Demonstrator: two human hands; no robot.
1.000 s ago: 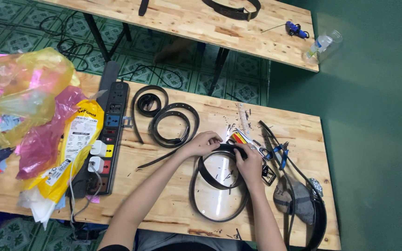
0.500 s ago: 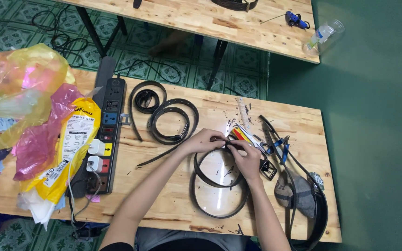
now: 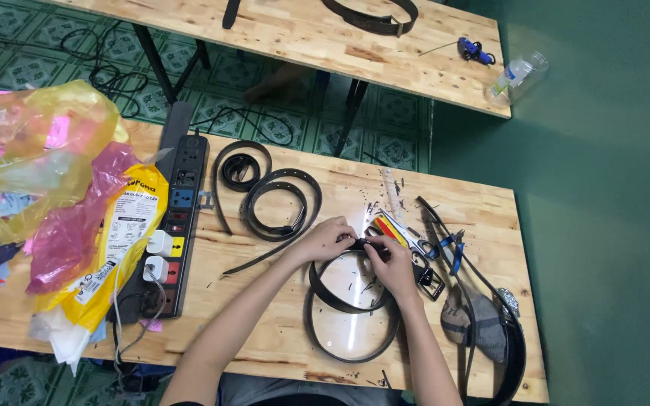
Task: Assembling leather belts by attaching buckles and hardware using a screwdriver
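A dark leather belt [image 3: 340,301] lies looped on the wooden table [image 3: 280,338] in front of me. My left hand [image 3: 327,239] pinches the top of the loop from the left. My right hand [image 3: 389,259] grips the same spot from the right, fingers closed on the strap. Both hands meet over the belt's upper end. Scissors with red and yellow handles [image 3: 389,227] lie just beyond my right hand. A metal buckle [image 3: 432,282] sits to the right of it.
Coiled black belts [image 3: 280,203] lie behind my left hand. A black power strip [image 3: 171,233] with white plugs and coloured plastic bags [image 3: 47,188] fill the left side. Blue pliers [image 3: 453,248], a grey cloth [image 3: 475,319] and another belt sit right. A second table [image 3: 317,37] stands beyond.
Both hands stay on the belt's upper end with small finger movements. The camera view has shifted slightly; the belt loop lies in about the same place.
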